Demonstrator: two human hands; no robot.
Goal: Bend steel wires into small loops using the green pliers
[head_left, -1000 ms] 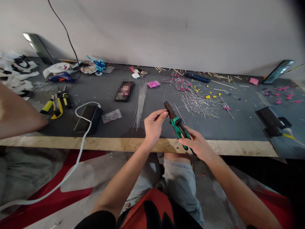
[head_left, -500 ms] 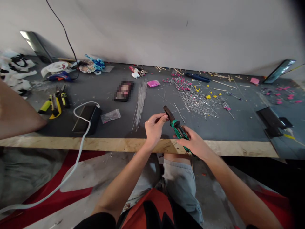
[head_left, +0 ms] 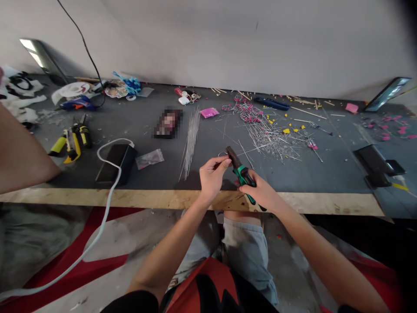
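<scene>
Right hand (head_left: 259, 191): fingers closed around the handles of the green and black pliers (head_left: 241, 173), which are held up over the front edge of the bench (head_left: 166, 179). The head of the pliers points away from the person and slightly left. Whether its jaws are fully closed cannot be told.

Left hand (head_left: 211, 176): thumb and forefinger pressed together at the head of the pliers, pinching a thin wire (head_left: 222, 153) that curves out just above the fingertips. The exact point of contact between wire and pliers is too small to tell.

Just left of the left hand, a bundle of straight wires (head_left: 191, 141) lies lengthwise on the bench, its far end near a pink packet (head_left: 209, 113). Beyond the pliers and to the right, a heap of wire pieces (head_left: 272, 141) is spread loosely, with pink parts at its far end and yellow bits (head_left: 286, 131) among it. A dark blue tool (head_left: 271, 103) lies behind the heap. Left of the bundle: a clear bag (head_left: 150, 159) and a black box (head_left: 119, 163) with a white cable (head_left: 110, 198).

At the left edge, another person's arm (head_left: 26, 152) reaches across the bench.
</scene>
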